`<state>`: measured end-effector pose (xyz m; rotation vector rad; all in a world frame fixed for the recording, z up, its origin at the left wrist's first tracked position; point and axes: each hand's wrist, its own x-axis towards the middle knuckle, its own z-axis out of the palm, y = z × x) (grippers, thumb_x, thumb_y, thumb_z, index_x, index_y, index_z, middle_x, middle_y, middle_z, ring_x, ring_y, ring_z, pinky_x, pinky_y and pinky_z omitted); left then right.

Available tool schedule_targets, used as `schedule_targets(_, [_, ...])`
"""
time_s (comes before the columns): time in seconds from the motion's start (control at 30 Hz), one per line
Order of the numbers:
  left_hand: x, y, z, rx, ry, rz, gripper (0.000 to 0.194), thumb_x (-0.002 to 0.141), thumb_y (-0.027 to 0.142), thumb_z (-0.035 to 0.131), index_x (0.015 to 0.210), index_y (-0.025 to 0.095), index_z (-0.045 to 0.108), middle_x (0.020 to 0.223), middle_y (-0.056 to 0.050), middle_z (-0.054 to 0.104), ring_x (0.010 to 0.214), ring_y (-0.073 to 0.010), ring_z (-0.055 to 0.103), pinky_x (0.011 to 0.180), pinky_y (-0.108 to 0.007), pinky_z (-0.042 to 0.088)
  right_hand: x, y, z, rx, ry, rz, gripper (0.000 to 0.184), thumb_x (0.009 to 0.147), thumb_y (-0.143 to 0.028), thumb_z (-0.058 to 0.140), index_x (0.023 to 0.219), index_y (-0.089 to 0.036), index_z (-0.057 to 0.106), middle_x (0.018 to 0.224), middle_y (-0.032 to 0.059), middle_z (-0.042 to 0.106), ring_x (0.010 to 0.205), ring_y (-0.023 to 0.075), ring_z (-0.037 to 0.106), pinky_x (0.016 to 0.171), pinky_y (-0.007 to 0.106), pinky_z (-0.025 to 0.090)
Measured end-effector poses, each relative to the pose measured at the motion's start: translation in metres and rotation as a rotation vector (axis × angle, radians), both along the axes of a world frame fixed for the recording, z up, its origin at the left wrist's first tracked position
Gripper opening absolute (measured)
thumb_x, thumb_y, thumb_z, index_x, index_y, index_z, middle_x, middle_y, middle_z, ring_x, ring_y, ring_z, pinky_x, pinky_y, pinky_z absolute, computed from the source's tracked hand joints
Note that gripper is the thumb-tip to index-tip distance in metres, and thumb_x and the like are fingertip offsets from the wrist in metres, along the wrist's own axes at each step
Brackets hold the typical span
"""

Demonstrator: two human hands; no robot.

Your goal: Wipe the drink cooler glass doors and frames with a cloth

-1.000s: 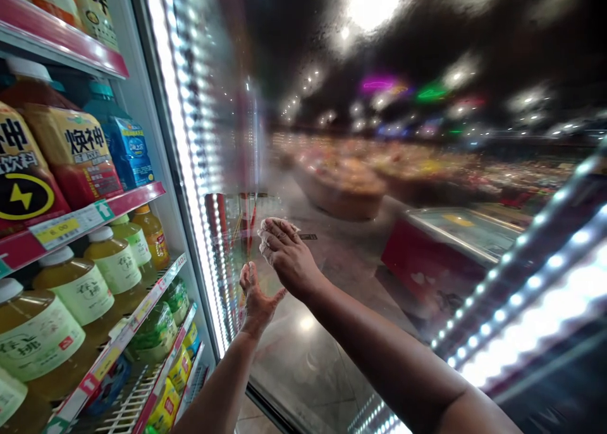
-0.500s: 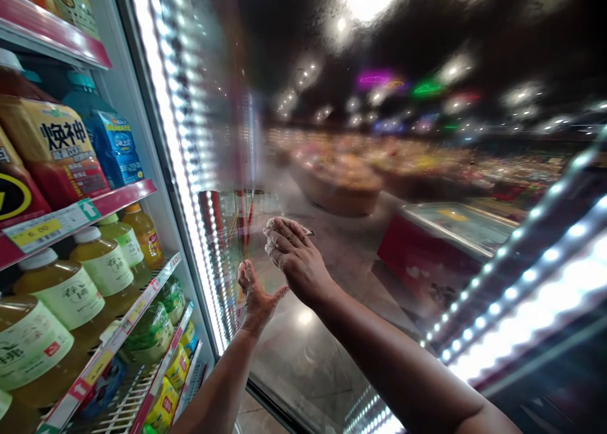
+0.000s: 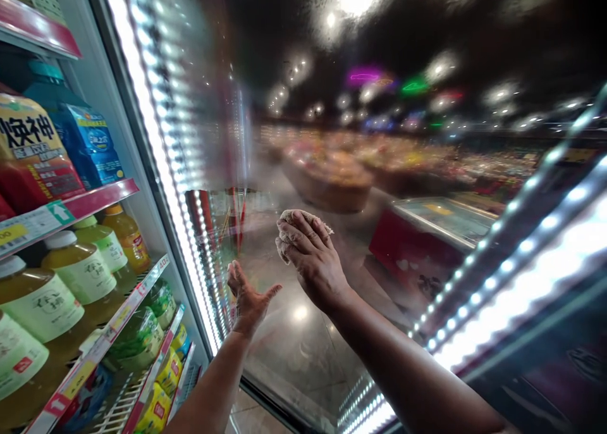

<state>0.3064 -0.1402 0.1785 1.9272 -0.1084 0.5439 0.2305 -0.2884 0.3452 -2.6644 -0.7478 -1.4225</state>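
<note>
My right hand (image 3: 310, 250) presses a pale, crumpled cloth (image 3: 307, 219) flat against the fogged glass door (image 3: 303, 345). Most of the cloth lies under the palm and fingers; its edge shows above the fingertips. Lower and to the left, my left hand (image 3: 250, 298) is open with the thumb spread out to the right. It is at the glass, near the lit left side of the door, and nothing shows in it. Whether its fingertips touch the pane I cannot tell.
Left of the door, fridge shelves hold several drinks, among them a blue bottle (image 3: 92, 136) and a pale-labelled bottle (image 3: 83, 266). Bright LED strips (image 3: 156, 149) line the door's sides. Through the glass appear a red-sided chest (image 3: 403, 238) and blurred displays.
My right hand has slid the cloth rightward across the glass, away from my left hand. The view has shifted slightly, so the shelves sit further left. My left hand stays open.
</note>
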Motion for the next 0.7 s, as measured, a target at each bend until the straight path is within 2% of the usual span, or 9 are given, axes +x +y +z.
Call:
schedule_targets(0.17, [-0.005, -0.002, 0.005, -0.009, -0.023, 0.028, 0.131, 0.059, 0.051, 0.086, 0.158, 0.019, 0.007, 0.164, -0.024, 0.007, 0.154, -0.0395, 0.008, 0.123, -0.057, 0.018, -0.01, -0.006, -0.003, -0.048, 0.037, -0.002, 0.034, 0.101, -0.019, 0.049, 0.13, -0.024, 0.065, 0.148, 0.0027, 0.056, 0.151, 0.0193, 0.029, 0.127, 0.042, 0.025])
schedule_targets(0.33, [-0.005, -0.002, 0.005, 0.013, 0.002, -0.002, 0.127, 0.063, 0.051, 0.084, 0.159, 0.018, 0.007, 0.164, -0.024, 0.008, 0.155, -0.0385, 0.006, 0.124, -0.057, 0.016, -0.021, -0.016, -0.002, 0.023, -0.028, -0.049, 0.036, 0.1, -0.015, 0.048, 0.129, -0.027, 0.066, 0.148, 0.0001, 0.056, 0.152, 0.0186, 0.026, 0.128, 0.043, 0.021])
schedule_targets(0.53, [-0.003, -0.002, 0.004, 0.035, -0.005, 0.011, 0.124, 0.063, 0.053, 0.084, 0.158, 0.022, 0.01, 0.164, -0.023, 0.01, 0.155, -0.0388, 0.01, 0.122, -0.059, 0.021, -0.029, -0.023, -0.006, -0.009, -0.023, -0.043, 0.033, 0.101, -0.017, 0.048, 0.127, -0.026, 0.067, 0.145, -0.0016, 0.058, 0.151, 0.018, 0.03, 0.128, 0.04, 0.021])
schedule_targets(0.7, [-0.001, -0.003, 0.002, 0.044, 0.0, 0.006, 0.125, 0.064, 0.052, 0.084, 0.159, 0.022, 0.01, 0.164, -0.023, 0.008, 0.155, -0.0388, 0.007, 0.123, -0.058, 0.02, -0.041, -0.034, -0.004, 0.067, -0.106, -0.155, 0.037, 0.097, -0.013, 0.055, 0.127, -0.031, 0.067, 0.145, -0.001, 0.059, 0.149, 0.0186, 0.034, 0.126, 0.042, 0.023])
